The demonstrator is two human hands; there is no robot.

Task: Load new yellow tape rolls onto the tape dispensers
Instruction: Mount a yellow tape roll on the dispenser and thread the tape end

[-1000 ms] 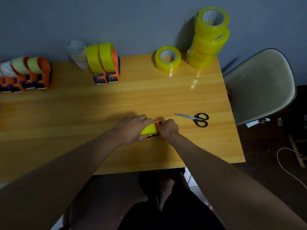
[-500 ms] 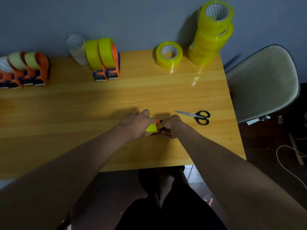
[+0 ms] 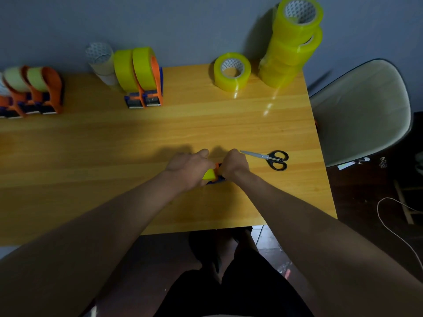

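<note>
From the head view, the left hand [image 3: 190, 168] clasps a yellow tape roll [image 3: 208, 174] seated in an orange-and-blue tape dispenser [image 3: 217, 177] on the tabletop [image 3: 137, 143], while the right hand [image 3: 234, 164] has its fingers clenched round the dispenser's front end. Over the past second the hands have drawn closer together over the dispenser, suggesting the tape's end is being threaded. Scissors [image 3: 270, 158] lie just right of the fingers; spare yellow rolls [image 3: 290, 49] stand well beyond.

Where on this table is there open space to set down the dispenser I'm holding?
Bare wood spans the table middle, between the loaded dispensers at the back and your left hand. The front edge by your arms is also free. It is crowded along the wall, and the scissors lie beside your right hand.
</note>
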